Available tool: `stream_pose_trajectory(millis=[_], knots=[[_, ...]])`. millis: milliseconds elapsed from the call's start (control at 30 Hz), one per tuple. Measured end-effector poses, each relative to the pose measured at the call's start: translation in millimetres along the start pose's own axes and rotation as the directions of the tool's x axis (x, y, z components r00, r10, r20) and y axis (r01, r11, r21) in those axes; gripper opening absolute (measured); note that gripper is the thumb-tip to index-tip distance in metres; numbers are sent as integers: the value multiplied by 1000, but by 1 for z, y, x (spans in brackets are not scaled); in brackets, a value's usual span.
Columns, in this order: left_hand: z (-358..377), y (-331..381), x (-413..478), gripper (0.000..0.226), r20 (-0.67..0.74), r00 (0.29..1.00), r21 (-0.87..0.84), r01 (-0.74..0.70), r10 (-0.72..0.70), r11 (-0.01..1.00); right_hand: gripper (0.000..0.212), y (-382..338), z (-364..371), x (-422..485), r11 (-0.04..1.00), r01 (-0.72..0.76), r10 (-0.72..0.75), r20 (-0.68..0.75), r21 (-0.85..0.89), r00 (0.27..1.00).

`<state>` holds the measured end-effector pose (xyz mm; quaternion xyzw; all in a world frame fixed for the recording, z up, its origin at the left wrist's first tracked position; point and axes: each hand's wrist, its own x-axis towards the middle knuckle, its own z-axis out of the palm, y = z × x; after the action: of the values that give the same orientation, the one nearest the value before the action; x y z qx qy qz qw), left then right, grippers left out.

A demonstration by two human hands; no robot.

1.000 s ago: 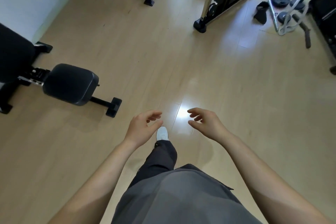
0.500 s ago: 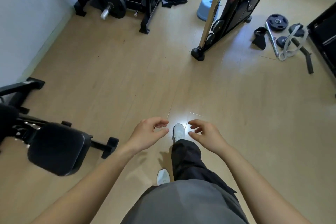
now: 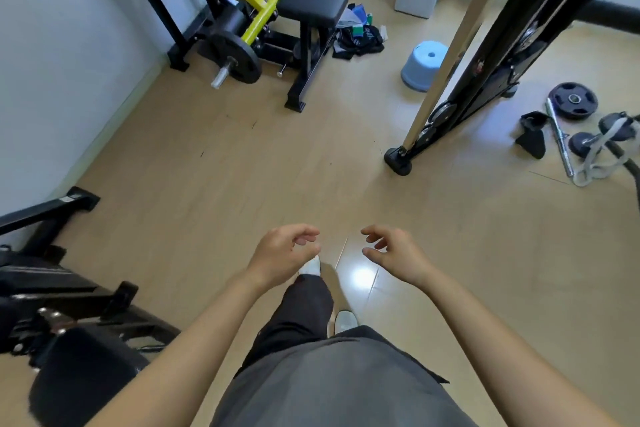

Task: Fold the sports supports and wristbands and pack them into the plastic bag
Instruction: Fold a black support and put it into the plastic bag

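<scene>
Grey shirt fabric is seen nearest the camera, with a dark trouser leg and white shoes beneath it on the pale wooden floor. Both forearms are held out in front. The left hand is loosely curled, thumb and fingers apart, and nothing is held in it. The right hand is likewise relaxed and half curled, with nothing gripped. At the left edge a black padded machine is seen; a small white label on its floor bar is too blurred to be read. Further right, a black weight plate, a chrome bar and a black strap lie near a cable frame. A pale blue stool is partly hidden by that frame's chrome post. The task's things are found well apart from the hands: a heap of fabric pieces, mostly black with blue, green and white patches, lies on the floor just beside the black-and-yellow bench. White print on one dark piece cannot be made out.
</scene>
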<state>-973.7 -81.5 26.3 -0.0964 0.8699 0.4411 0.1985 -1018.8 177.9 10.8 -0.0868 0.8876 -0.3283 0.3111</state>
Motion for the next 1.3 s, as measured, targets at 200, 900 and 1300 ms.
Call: stream_pose_trajectory(millis=[200,900,1300], knots=[[-51,12,130,24,-41,999,-26,-9,8,1000,38,-27,-58,122,1000,-7,6,-30,-13,1000],[-203,135,574,26,53,998,9,-31,31,999,37,-75,-295,527,984,-147,148,-8,99,989],[-249,210,793,24,-15,999,-111,45,-46,993,36,-78,-485,754,989,-149,149,16,-2,989]])
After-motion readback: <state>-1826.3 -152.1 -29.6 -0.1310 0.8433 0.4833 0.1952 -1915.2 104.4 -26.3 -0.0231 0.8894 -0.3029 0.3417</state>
